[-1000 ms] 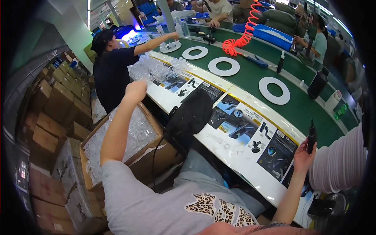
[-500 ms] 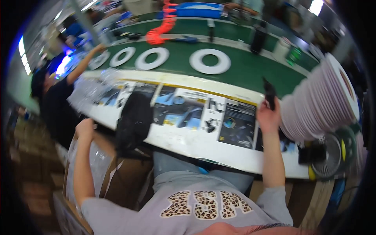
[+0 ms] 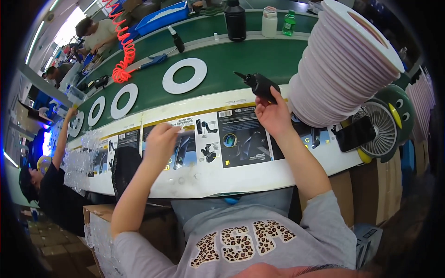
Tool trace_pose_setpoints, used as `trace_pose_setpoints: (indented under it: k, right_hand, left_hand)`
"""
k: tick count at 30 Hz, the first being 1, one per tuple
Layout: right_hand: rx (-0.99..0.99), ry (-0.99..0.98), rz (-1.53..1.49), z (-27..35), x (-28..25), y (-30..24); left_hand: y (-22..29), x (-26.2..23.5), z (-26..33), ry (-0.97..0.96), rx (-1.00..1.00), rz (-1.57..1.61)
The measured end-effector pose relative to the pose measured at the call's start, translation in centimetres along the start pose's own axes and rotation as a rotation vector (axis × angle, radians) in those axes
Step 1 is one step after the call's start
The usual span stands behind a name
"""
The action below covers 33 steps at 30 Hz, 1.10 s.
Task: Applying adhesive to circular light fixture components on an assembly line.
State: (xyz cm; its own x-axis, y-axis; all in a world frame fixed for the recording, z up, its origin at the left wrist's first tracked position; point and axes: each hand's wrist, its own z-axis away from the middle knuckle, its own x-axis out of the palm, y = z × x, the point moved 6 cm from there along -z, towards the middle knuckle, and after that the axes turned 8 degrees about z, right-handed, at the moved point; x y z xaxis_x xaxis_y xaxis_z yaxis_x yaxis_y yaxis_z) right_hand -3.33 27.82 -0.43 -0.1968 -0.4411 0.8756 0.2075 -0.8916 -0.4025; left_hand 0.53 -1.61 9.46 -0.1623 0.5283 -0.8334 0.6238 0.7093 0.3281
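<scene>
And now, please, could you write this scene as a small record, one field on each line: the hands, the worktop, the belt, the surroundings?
Left hand: above the printed sheets, fingers bent together; whether it holds something small, I cannot tell
Right hand: holds a black bottle, its pointed nozzle toward the left
Worktop, right end: tall stack of white rings; dark phone beside a fan
Belt: green, with flat white rings lying on it
Surroundings: red coiled hose; person in dark top at far left
</scene>
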Motion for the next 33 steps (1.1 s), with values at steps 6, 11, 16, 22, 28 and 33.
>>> trace_pose_setpoints:
  k: [6,11,16,22,28,33]
  right_hand:
    - [0.005,0.006,-0.002,-0.1,0.2,0.0]
    - [-0.022,0.01,-0.009,0.1,0.5,-0.5]
    - [-0.036,0.008,-0.01,-0.1,0.2,-0.8]
    - [-0.036,0.004,0.001,-0.2,0.4,-0.7]
    - [-0.036,0.018,0.001,-0.2,0.1,-0.7]
    - [-0.044,0.026,0.012,-0.1,0.3,-0.7]
  left_hand:
    - [3.0,9.4,-5.6,0.007,0.35,-0.109]
    - [3.7,12.1,-6.6,0.013,0.367,-0.136]
    - [3.3,13.5,-6.5,-0.167,0.294,-0.166]
    - [2.7,13.7,-6.7,-0.245,0.236,-0.07]
    - [3.5,13.6,-7.4,-0.374,0.224,0.005]
    - [3.7,14.0,-7.0,-0.399,0.226,0.006]
